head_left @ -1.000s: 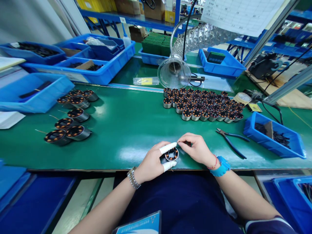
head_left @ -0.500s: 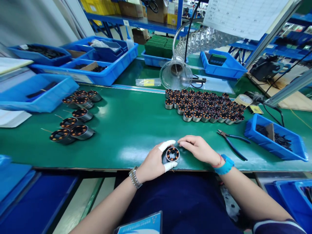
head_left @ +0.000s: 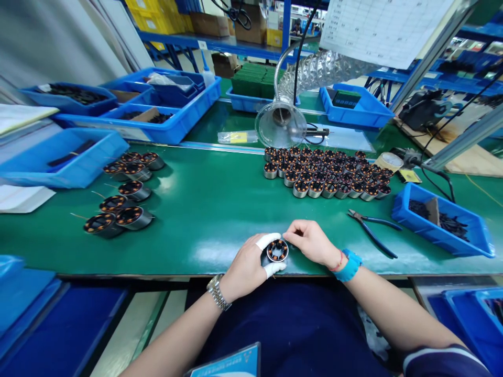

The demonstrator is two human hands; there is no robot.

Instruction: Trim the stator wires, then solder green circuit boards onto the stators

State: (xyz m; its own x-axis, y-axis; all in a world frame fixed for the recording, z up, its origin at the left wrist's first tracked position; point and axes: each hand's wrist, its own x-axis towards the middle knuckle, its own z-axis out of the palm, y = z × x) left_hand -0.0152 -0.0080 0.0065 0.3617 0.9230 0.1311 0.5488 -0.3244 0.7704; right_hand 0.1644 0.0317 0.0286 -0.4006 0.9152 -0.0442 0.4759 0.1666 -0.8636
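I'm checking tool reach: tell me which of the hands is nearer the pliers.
Right. The right hand is left of the pliers, apart; the left hand lies farther left, holding a metal ring.

A green tabletop [head_left: 208,209] carries two clusters of wound metal rings [head_left: 315,189], pliers [head_left: 360,216] and blue bins [head_left: 432,231].

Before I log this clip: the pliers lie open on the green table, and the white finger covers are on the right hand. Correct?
No: the head view shows the white finger covers on the left hand; the pliers do lie open there.
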